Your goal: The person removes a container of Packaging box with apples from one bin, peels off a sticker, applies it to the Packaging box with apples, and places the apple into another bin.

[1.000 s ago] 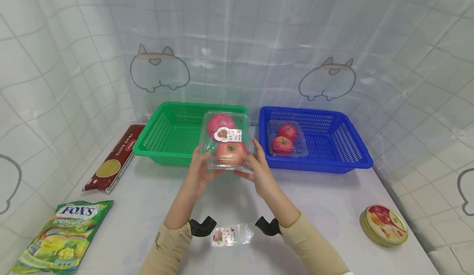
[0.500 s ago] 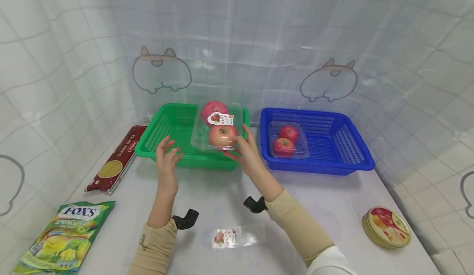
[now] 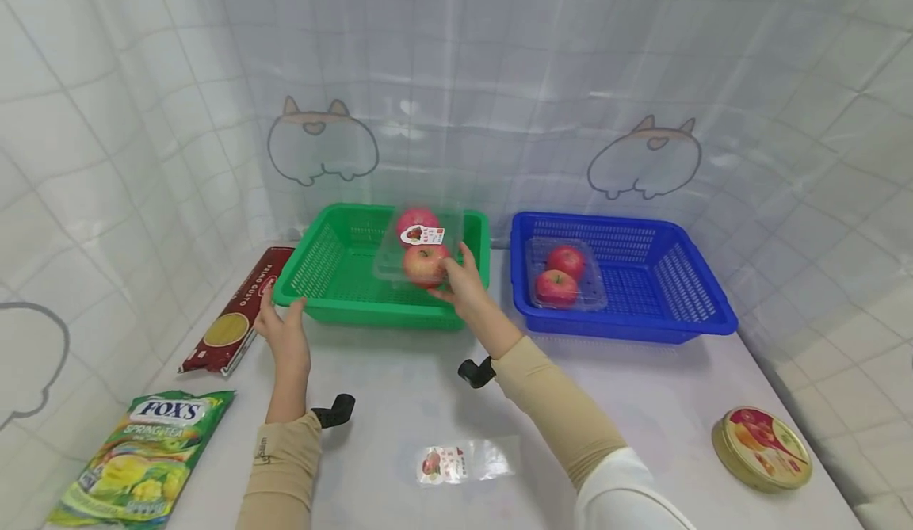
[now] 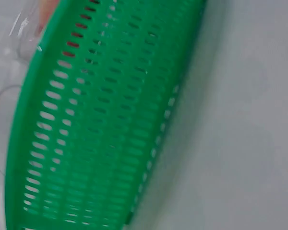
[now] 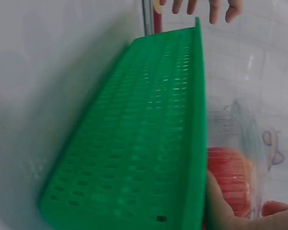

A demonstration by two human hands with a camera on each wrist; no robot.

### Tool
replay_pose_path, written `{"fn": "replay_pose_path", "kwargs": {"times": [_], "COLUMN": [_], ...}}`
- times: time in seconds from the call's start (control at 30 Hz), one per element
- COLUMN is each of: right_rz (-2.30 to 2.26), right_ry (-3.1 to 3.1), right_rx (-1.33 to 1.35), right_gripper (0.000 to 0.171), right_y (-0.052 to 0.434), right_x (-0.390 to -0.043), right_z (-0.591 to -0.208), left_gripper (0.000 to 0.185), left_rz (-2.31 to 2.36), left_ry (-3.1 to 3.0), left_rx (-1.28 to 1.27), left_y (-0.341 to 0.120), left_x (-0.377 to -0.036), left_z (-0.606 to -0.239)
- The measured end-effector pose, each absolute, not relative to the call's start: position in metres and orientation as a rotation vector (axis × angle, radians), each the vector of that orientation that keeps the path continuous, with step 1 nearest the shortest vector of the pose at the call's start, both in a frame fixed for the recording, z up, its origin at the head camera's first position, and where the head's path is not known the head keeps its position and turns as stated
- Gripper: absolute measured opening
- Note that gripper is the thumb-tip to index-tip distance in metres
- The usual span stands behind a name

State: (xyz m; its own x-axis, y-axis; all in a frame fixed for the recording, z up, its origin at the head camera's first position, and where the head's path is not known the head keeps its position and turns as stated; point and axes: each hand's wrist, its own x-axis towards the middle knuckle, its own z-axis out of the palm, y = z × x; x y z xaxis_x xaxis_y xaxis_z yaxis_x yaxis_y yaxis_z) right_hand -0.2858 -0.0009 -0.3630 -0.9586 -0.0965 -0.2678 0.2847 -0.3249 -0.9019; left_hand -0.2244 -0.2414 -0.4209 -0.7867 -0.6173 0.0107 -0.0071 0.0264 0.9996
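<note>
A person's right hand (image 3: 462, 286) holds a clear clamshell pack of two red apples (image 3: 419, 251) over a green basket (image 3: 335, 272), while the left hand (image 3: 284, 332) rests at the basket's near left corner.

On the white table (image 3: 399, 403), the green basket stands beside a blue basket (image 3: 678, 300) that holds a second apple pack (image 3: 563, 275). The right hand's fingers are curled round the near edge of the held pack, which sits above the green basket's right half. The left hand's fingers are straight and slightly spread, holding nothing, their tips touching the rim. Left of the green basket lies a red spaghetti box (image 3: 238, 316); nearer is a Fox's Spring Tea sweets bag (image 3: 143, 455). A round gold tin (image 3: 763, 448) sits near the table's right edge, and a small clear labelled wrapper (image 3: 462, 462) lies between the forearms.
</note>
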Motion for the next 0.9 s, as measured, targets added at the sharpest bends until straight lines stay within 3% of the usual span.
{"fn": "replay_pose_path", "kwargs": {"times": [0.47,0.9], "right_rz": [-2.255,-2.26], "right_ry": [1.746,1.703], "right_rx": [0.332,0.408], "right_gripper": [0.068,0.074], "right_y": [-0.008,-0.009], "right_x": [-0.304,-0.315], "right_z": [-0.385,-0.392], "left_gripper": [0.082,0.083], "left_rz": [-1.979,-1.981], "left_ry": [-1.774,-1.786], "left_rx": [0.585,0.594], "left_y": [-0.242,-0.244], "left_x": [-0.236,-0.239], "left_z": [-0.439,-0.44]}}
